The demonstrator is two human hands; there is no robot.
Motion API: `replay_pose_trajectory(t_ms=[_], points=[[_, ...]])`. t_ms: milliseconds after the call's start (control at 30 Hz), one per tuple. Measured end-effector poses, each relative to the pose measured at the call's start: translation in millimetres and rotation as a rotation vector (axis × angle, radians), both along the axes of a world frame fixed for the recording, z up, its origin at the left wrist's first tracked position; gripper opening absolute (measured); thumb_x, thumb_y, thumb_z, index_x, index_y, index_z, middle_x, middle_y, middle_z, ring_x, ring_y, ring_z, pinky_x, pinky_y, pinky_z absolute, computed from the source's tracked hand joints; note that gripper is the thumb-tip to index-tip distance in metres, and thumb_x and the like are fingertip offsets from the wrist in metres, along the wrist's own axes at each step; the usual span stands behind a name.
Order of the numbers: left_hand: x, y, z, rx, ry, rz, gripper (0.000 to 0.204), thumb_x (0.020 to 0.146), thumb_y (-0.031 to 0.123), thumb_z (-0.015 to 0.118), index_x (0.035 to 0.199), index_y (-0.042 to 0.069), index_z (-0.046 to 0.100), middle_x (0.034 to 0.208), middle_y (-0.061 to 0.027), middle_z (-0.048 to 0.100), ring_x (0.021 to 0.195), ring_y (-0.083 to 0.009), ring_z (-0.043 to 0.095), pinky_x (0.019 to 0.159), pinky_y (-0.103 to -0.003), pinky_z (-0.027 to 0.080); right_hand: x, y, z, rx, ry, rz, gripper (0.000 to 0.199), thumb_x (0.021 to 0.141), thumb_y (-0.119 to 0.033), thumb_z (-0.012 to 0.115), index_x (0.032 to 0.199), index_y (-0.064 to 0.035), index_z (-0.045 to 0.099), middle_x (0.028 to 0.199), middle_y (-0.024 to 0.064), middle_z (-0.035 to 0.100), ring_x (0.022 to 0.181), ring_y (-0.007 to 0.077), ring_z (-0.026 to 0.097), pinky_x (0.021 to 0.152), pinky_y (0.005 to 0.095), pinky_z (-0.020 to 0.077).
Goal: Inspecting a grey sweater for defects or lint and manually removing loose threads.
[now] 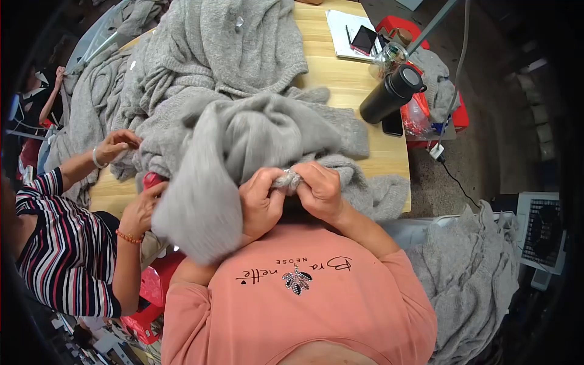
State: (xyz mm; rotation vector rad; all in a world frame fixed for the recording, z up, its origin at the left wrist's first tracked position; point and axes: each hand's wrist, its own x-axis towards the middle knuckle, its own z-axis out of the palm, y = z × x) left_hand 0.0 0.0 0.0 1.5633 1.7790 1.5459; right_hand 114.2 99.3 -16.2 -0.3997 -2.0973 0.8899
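With both hands (263, 201) close together, pinching a bunched part of the grey garment (222, 146) at the surface's (389, 152) near side, probably for tight control, letting the rest spill left and far.

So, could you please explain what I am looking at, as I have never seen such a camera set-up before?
Of course. There is no machine here: a person works with bare hands. The single picture comes from the left one of two fisheye cameras worn on their head, looking down, so straight edges bend near the rim. The left hand and right hand grip a bunched bit of soft grey knitted fabric between them. More grey knitted pieces lie heaped on the pale wooden table, and a black cylindrical flask stands toward its right. The hands at the left belong to a co-worker in a dark striped top.
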Motion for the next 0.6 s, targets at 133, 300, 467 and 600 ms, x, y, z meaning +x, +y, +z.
replay_pose_trajectory(t_ms=[133, 300, 467, 600], points=[[-8, 3, -11, 0.029, 0.247, 0.146, 0.031, 0.056, -0.009, 0.050, 0.083, 0.004, 0.056, 0.077, -0.0132, 0.057, 0.070, -0.0320, 0.055, 0.062, -0.037, 0.044, 6, 7, 19, -0.107, 0.193, -0.117, 0.019, 0.069, 0.011, 0.050, 0.083, 0.0008, 0.057, 0.066, 0.0095, 0.056, 0.053, 0.0153, 0.055, 0.049, 0.0252, 0.0425], [-30, -5, -24, -0.192, -0.274, 0.204, 0.012, 0.074, -0.004, 0.050, 0.081, -0.001, 0.060, 0.069, 0.0014, 0.057, 0.062, -0.0047, 0.049, 0.058, -0.021, 0.041, 13, 43, -16, -0.079, 0.038, -0.256, 0.020, 0.073, 0.008, 0.050, 0.088, -0.0006, 0.058, 0.070, 0.0111, 0.059, 0.061, 0.0193, 0.056, 0.057, 0.0267, 0.0445], [-30, 1, -2, -0.254, -0.727, -0.020, 0.007, 0.079, 0.007, 0.062, 0.078, 0.000, 0.063, 0.063, 0.0044, 0.054, 0.056, -0.0014, 0.045, 0.048, -0.018, 0.035, 18, 37, -14, -0.056, -0.226, 0.028, 0.036, 0.065, -0.004, 0.061, 0.101, -0.0028, 0.056, 0.115, 0.0171, 0.050, 0.108, 0.0317, 0.047, 0.089, 0.0362, 0.0380], [-24, -2, 15, -0.410, -0.647, -0.124, 0.006, 0.077, 0.006, 0.062, 0.075, 0.000, 0.062, 0.060, 0.0053, 0.054, 0.053, -0.0010, 0.044, 0.044, -0.017, 0.032, 2, 21, 15, -0.097, -0.078, 0.251, 0.028, 0.067, -0.004, 0.063, 0.094, -0.0024, 0.058, 0.095, 0.0130, 0.057, 0.087, 0.0265, 0.055, 0.076, 0.0331, 0.0423]])
